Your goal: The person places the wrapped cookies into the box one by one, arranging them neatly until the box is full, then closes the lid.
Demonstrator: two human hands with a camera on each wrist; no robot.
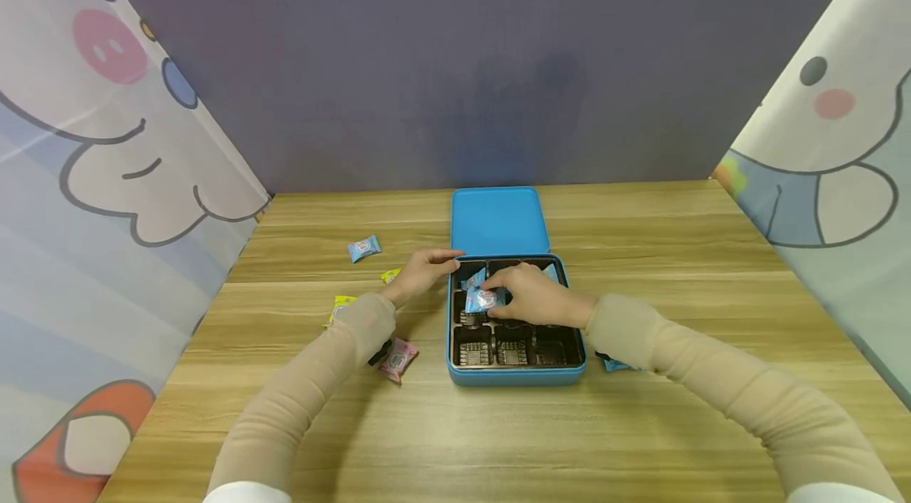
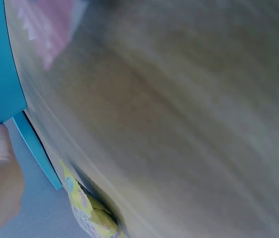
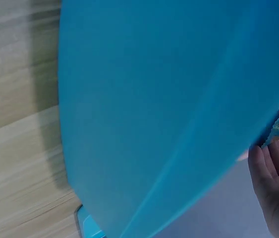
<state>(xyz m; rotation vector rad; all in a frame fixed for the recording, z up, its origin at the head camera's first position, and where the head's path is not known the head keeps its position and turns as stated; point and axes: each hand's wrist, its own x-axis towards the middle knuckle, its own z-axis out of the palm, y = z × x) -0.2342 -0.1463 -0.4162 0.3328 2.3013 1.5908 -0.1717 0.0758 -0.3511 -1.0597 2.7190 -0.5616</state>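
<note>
A blue box [image 1: 515, 378] with a black divided tray inside sits on the table, its blue lid [image 1: 498, 220] lying back behind it. My right hand [image 1: 534, 295] reaches over the tray and pinches a blue candy packet [image 1: 481, 300] between thumb and fingers above the left compartments. In the right wrist view, the fingers of that hand show beyond the box's blue side [image 3: 149, 114]. Another blue candy packet [image 1: 473, 280] lies in the back left compartment. My left hand [image 1: 423, 275] touches the box's back left corner with its fingers extended.
Left of the box lie a blue packet [image 1: 364, 248], yellow packets [image 1: 343, 302] [image 2: 92, 213] and a pink packet [image 1: 399, 359]. One blue packet [image 1: 616, 364] is partly hidden under the right forearm. A grey panel [image 1: 398, 60] stands behind the table.
</note>
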